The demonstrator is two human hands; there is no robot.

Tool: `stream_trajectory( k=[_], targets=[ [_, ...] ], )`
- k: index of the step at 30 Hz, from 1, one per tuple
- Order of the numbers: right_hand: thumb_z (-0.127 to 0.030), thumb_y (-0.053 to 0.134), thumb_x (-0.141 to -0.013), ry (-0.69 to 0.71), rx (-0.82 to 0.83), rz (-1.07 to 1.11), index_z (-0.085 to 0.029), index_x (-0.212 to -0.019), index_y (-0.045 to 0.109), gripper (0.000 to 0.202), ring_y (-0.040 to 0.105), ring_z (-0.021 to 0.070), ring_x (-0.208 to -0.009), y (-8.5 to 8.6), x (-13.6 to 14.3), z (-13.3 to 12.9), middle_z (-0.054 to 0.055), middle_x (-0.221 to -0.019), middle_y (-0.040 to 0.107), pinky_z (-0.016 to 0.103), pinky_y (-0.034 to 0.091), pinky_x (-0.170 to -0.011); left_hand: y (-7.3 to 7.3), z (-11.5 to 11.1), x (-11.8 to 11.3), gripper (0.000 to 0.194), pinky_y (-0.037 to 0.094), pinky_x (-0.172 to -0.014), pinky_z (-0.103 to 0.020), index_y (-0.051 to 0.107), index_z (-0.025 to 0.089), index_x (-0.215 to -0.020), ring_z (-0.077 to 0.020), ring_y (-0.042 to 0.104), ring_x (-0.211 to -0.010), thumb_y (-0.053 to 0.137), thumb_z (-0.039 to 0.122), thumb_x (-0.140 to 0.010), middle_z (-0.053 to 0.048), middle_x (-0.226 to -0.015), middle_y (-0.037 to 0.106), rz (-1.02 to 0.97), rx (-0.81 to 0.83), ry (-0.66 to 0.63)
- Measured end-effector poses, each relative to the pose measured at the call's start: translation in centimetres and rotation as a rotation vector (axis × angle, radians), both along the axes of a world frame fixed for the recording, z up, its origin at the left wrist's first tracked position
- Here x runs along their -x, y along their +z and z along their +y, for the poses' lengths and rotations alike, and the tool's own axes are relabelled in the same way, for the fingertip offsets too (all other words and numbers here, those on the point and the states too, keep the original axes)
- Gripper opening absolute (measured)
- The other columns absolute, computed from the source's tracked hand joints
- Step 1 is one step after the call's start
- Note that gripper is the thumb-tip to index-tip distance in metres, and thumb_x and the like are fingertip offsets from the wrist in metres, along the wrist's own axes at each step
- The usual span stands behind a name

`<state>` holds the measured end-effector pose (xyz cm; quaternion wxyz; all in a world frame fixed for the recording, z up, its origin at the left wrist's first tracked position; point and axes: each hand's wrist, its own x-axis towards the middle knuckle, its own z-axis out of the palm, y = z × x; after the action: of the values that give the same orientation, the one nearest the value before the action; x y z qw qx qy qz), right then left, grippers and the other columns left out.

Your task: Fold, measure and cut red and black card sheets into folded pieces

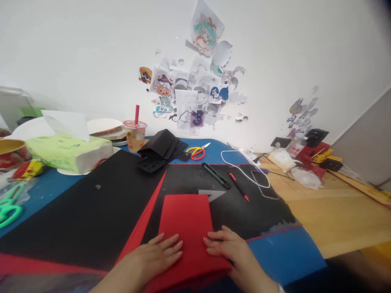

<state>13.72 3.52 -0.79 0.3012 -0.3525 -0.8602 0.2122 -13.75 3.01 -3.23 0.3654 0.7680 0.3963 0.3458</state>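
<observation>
A folded red sheet (186, 219), card or foam, lies on the black mat in front of me, its near end slightly raised. My left hand (155, 256) rests on its left side, fingers stretched out flat. At the right edge, the fingers of my right hand (227, 246) are extended over the sheet; its thumb is hidden. A clear set square (218, 196) sticks out from behind the sheet's far right corner. Beyond it are a dark green utility knife (216, 176) and a black pen with red ends (238, 186).
Large black sheets (82, 211) with red beneath cover the left side. Yellow-and-red scissors (198, 152), folded black card pieces (160, 148) and a drink cup (135, 134) stand at the back. Green scissors (10, 207) and a tissue pack (67, 152) are left; a white cable (244, 156) is right.
</observation>
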Motion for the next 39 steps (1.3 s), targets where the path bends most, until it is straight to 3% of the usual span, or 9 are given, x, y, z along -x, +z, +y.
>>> stream_trajectory(
  k=[4,9,11,13,16,20,27,33,39],
  targets=[
    [-0.026,0.059,-0.081,-0.189,0.206,0.130,-0.028,-0.091,0.072,0.016,0.064,0.0224,-0.092,0.7,1.2,-0.1,0.004,-0.097,0.072,0.047,0.034,-0.100,3.3,-0.2,0.4,0.020,0.047,-0.084,-0.030,0.070,0.037,-0.093,-0.0254,0.062,-0.101,0.056,0.036,-0.079,0.002,-0.097,0.072,0.017,0.123,0.059],
    [-0.033,0.063,-0.076,-0.331,0.360,0.314,-0.020,-0.062,0.069,0.020,0.061,0.0198,-0.074,1.1,2.3,0.1,0.002,-0.067,0.068,0.034,0.046,-0.080,5.6,-0.9,-0.3,0.021,0.042,-0.052,-0.018,0.069,0.025,-0.061,-0.0143,0.058,-0.053,0.061,0.040,-0.073,0.006,-0.055,0.065,0.050,0.231,0.296],
    [-0.034,0.066,-0.072,-0.416,0.434,0.387,-0.018,-0.064,0.066,0.017,0.058,0.0177,-0.064,1.0,2.6,0.4,0.001,-0.062,0.063,0.029,0.046,-0.064,5.4,-0.9,-0.7,0.021,0.039,-0.048,-0.018,0.069,0.024,-0.070,-0.0125,0.052,-0.046,0.063,0.044,-0.071,0.007,-0.045,0.057,0.011,0.254,0.388],
    [-0.032,0.069,-0.068,-0.490,0.512,0.482,-0.017,-0.083,0.065,0.021,0.054,0.0152,-0.055,1.2,2.9,0.6,-0.003,-0.054,0.057,0.026,0.042,-0.056,5.1,-1.0,-1.1,0.039,0.040,-0.049,-0.018,0.065,0.023,-0.101,-0.0129,0.050,-0.045,0.063,0.047,-0.070,0.009,-0.042,0.053,-0.086,0.284,0.457],
    [-0.030,0.071,-0.065,-0.520,0.605,0.665,-0.017,-0.110,0.052,0.050,0.047,0.0123,-0.048,2.0,3.6,1.1,-0.009,-0.048,0.050,0.024,0.037,-0.052,5.0,-1.1,-1.3,0.069,0.046,-0.063,-0.019,0.038,0.027,-0.134,-0.0154,0.062,-0.061,0.063,0.045,-0.072,0.008,-0.058,0.065,-0.215,0.195,0.530],
    [-0.033,0.071,-0.066,-0.438,0.678,0.844,-0.018,-0.113,0.047,0.055,0.044,0.0100,-0.044,3.7,4.3,1.6,-0.010,-0.047,0.049,0.022,0.033,-0.048,5.5,-1.0,-0.9,0.047,0.044,-0.082,-0.017,0.060,0.040,-0.112,-0.0181,0.065,-0.093,0.071,0.037,-0.067,0.006,-0.101,0.071,-0.064,-0.125,0.507],
    [-0.026,0.069,-0.069,-0.358,0.501,0.853,-0.022,-0.109,0.051,0.044,0.060,0.0125,-0.060,6.9,3.6,1.1,-0.005,-0.062,0.063,0.022,0.046,-0.060,8.0,0.3,-0.2,0.033,0.049,-0.063,-0.013,0.066,0.035,-0.103,-0.0108,0.068,-0.067,0.067,0.034,-0.069,0.006,-0.085,0.074,0.003,-0.496,0.497],
    [-0.011,0.067,-0.064,-0.348,0.204,0.515,-0.031,-0.111,0.061,0.051,0.064,0.0180,-0.090,8.8,2.2,0.7,0.000,-0.099,0.068,0.029,0.051,-0.082,12.0,0.8,-0.3,0.030,0.047,-0.045,-0.020,0.070,0.033,-0.093,-0.0137,0.062,-0.051,0.064,0.043,-0.065,0.002,-0.069,0.072,0.054,-0.384,0.541],
    [-0.013,0.069,-0.067,-0.355,-0.102,0.372,-0.030,-0.099,0.069,0.037,0.063,0.0182,-0.091,10.2,1.6,0.6,0.001,-0.100,0.067,0.028,0.052,-0.081,13.4,0.7,-0.5,0.030,0.046,-0.045,-0.023,0.073,0.032,-0.083,-0.0139,0.054,-0.043,0.062,0.047,-0.060,0.004,-0.050,0.062,0.062,-0.242,0.573]
  ],
)
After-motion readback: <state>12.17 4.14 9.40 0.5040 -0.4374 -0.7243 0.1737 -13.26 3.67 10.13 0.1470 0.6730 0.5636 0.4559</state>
